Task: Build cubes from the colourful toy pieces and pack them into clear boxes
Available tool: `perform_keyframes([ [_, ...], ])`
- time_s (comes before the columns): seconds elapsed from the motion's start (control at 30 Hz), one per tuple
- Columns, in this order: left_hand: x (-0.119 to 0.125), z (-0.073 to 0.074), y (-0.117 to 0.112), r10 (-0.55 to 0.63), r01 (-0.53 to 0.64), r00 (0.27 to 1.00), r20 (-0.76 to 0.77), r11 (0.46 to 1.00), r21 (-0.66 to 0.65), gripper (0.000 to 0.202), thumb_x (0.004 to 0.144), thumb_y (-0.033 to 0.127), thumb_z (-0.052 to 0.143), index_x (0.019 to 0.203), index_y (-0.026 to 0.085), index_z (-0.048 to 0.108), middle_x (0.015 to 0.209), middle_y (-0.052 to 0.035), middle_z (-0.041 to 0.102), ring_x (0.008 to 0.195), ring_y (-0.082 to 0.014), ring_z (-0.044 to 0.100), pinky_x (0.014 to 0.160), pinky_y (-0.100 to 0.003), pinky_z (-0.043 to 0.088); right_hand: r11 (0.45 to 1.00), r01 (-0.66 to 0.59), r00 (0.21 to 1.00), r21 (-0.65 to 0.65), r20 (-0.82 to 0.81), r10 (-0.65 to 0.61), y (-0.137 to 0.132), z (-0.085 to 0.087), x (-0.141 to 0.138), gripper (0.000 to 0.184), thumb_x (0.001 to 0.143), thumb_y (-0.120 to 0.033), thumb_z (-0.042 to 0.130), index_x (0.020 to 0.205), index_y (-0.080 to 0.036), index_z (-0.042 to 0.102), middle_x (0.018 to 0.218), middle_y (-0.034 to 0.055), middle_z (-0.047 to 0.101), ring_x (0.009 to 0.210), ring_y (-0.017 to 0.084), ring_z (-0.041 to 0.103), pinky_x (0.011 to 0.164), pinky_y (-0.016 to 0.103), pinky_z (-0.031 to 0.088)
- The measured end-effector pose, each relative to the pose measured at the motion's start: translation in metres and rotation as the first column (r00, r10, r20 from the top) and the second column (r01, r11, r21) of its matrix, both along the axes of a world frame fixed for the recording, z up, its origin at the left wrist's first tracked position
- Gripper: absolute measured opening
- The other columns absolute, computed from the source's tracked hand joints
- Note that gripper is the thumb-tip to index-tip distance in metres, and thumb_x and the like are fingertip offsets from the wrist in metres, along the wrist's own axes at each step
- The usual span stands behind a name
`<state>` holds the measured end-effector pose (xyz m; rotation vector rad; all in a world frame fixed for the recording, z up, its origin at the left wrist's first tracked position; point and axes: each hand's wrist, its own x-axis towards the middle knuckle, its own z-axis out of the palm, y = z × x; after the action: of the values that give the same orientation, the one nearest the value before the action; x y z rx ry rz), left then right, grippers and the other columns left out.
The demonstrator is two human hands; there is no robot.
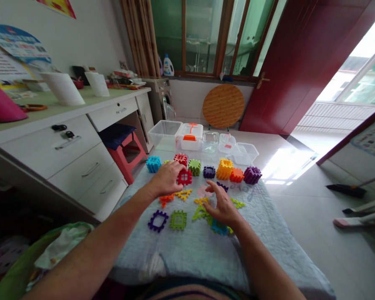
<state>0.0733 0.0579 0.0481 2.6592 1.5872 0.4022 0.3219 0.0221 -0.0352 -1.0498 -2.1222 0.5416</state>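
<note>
My left hand point(166, 178) grips a red window-patterned building tile point(185, 178) between thumb and fingers, in front of a stack of red tiles point(180, 158). My right hand point(222, 204) hovers over loose pieces, its thumb and fingers apart and nothing between them. Below it lie lime green pieces point(200, 212) and a blue piece point(219, 227), partly hidden by the hand. A purple square frame point(158, 221) and a green square tile point(178, 220) lie flat nearer to me. Orange point(166, 200) and yellow triangular pieces point(183, 194) rest beside my left hand.
Stacks of blue point(153, 164), green point(194, 167), dark purple point(209, 172), yellow point(224, 168), orange point(236, 175) and purple tiles point(253, 175) line the back of the cloth-covered table point(187, 254). Behind them stand clear plastic boxes point(165, 132), one with an orange-latched lid point(190, 135).
</note>
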Motion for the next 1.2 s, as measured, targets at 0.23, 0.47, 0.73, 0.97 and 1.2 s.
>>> perform_keyframes([
  [0.23, -0.033, 0.032, 0.080, 0.034, -0.033, 0.999, 0.008, 0.991, -0.130, 0.046, 0.059, 0.031, 0.067, 0.102, 0.015, 0.062, 0.104, -0.0073, 0.060, 0.098, -0.0232, 0.058, 0.090, -0.031, 0.044, 0.999, 0.017, 1.000, -0.040, -0.009, -0.018, 0.001, -0.003, 0.003, 0.059, 0.076, -0.020, 0.055, 0.134, -0.020, 0.039, 0.105, 0.0082, 0.061, 0.098, 0.020, 0.059, 0.090, 0.039, 0.047],
  [0.47, -0.035, 0.028, 0.114, 0.062, -0.063, 0.998, -0.012, 0.935, -0.350, 0.047, 0.054, 0.030, 0.067, 0.097, 0.012, 0.062, 0.095, -0.0054, 0.066, 0.089, -0.0220, 0.060, 0.079, -0.028, 0.046, 0.997, 0.053, 0.998, -0.057, -0.029, -0.055, 0.004, -0.009, 0.009, 0.059, 0.074, -0.018, 0.054, 0.131, -0.019, 0.041, 0.102, 0.0071, 0.062, 0.094, 0.019, 0.059, 0.087, 0.037, 0.048],
  [0.73, -0.029, 0.029, 0.125, -0.008, -0.014, 0.999, -0.051, 0.908, -0.419, 0.045, 0.052, 0.029, 0.066, 0.095, 0.015, 0.062, 0.088, -0.0022, 0.067, 0.083, -0.0199, 0.060, 0.073, -0.026, 0.045, 0.996, 0.058, 0.998, -0.069, -0.033, -0.060, 0.005, -0.008, 0.010, 0.060, 0.073, -0.017, 0.054, 0.131, -0.019, 0.041, 0.100, 0.0064, 0.062, 0.094, 0.018, 0.059, 0.087, 0.036, 0.047],
  [0.97, -0.028, 0.022, 0.131, -0.026, 0.004, 0.999, -0.040, 0.881, -0.472, 0.051, 0.049, 0.029, 0.070, 0.097, 0.016, 0.062, 0.088, -0.0024, 0.067, 0.081, -0.0198, 0.059, 0.071, -0.026, 0.045, 0.994, 0.059, 0.997, -0.090, -0.035, -0.062, 0.004, -0.006, 0.011, 0.059, 0.073, -0.017, 0.053, 0.131, -0.018, 0.041, 0.100, 0.0072, 0.062, 0.094, 0.019, 0.059, 0.087, 0.037, 0.047],
  [1.2, -0.025, 0.016, 0.130, -0.006, -0.013, 0.999, -0.039, 0.881, -0.474, 0.047, 0.050, 0.028, 0.070, 0.094, 0.017, 0.062, 0.082, 0.0000, 0.066, 0.078, -0.0196, 0.059, 0.069, -0.026, 0.044, 0.995, 0.061, 0.997, -0.076, -0.037, -0.064, 0.005, -0.008, 0.011, 0.059, 0.073, -0.017, 0.053, 0.131, -0.019, 0.041, 0.100, 0.0065, 0.062, 0.093, 0.018, 0.059, 0.087, 0.036, 0.047],
])
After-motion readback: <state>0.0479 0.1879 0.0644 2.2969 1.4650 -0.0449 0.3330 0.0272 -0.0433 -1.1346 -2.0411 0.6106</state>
